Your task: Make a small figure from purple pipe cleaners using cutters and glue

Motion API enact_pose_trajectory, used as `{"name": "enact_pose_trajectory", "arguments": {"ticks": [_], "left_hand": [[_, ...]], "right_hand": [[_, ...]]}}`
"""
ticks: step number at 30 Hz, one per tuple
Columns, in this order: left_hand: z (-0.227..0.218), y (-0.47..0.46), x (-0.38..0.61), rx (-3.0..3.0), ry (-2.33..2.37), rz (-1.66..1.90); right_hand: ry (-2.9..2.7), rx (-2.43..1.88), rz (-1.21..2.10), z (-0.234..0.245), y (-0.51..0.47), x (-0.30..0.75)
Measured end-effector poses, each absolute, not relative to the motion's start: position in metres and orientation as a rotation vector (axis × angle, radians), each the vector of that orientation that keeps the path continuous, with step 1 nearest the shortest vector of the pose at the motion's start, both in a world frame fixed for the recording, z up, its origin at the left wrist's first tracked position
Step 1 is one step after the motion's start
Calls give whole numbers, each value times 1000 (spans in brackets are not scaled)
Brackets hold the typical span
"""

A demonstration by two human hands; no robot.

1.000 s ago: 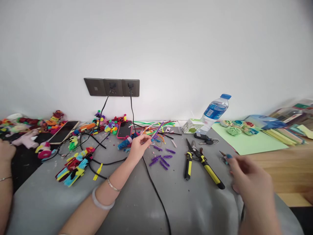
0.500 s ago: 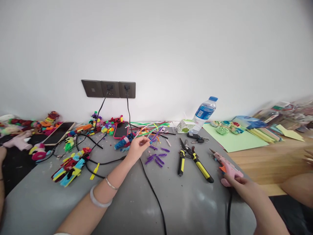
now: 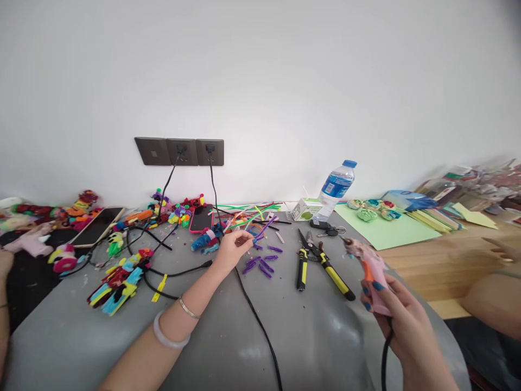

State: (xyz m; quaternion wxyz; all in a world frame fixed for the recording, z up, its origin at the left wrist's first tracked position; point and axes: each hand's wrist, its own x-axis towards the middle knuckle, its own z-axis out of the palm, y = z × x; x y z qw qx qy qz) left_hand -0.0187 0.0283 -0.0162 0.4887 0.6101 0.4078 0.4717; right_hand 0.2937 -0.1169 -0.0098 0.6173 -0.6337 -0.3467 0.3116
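My left hand (image 3: 231,251) rests on the grey table (image 3: 203,347) and pinches a small bundle of purple pipe-cleaner pieces (image 3: 258,234) between thumb and fingers. More short purple pieces (image 3: 260,265) lie just right of it. My right hand (image 3: 401,319) is closed round the grip of a pink hot glue gun (image 3: 366,266), lifted off the table with its nozzle pointing up and left. The gun's black cord hangs below my right hand.
Yellow-handled cutters (image 3: 321,263) lie between my hands. A water bottle (image 3: 336,186), a small carton, keys, green paper (image 3: 386,231), phones (image 3: 97,225) and colourful pipe-cleaner figures (image 3: 118,279) crowd the back. Black cables run from wall sockets (image 3: 179,151). Other people's arms show at both edges.
My right hand reached to the glue gun lying on the table, gripped it and raised it. My left hand stayed in place with the purple pieces.
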Motion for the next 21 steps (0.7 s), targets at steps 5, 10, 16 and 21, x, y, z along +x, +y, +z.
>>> {"name": "enact_pose_trajectory", "arguments": {"ticks": [5, 10, 16, 21], "left_hand": [[-18, 28, -19, 1502, 984, 1166], [-18, 28, -20, 1538, 994, 1182], [-14, 27, -21, 1568, 1007, 1215], [-13, 23, -19, 1601, 1028, 1200]], "right_hand": [[-879, -1279, 959, -3, -103, 249], [-1047, -1293, 954, -6, -86, 224], [-1163, -1235, 1004, -25, -65, 209], [-1180, -1270, 987, -28, -66, 206]]}}
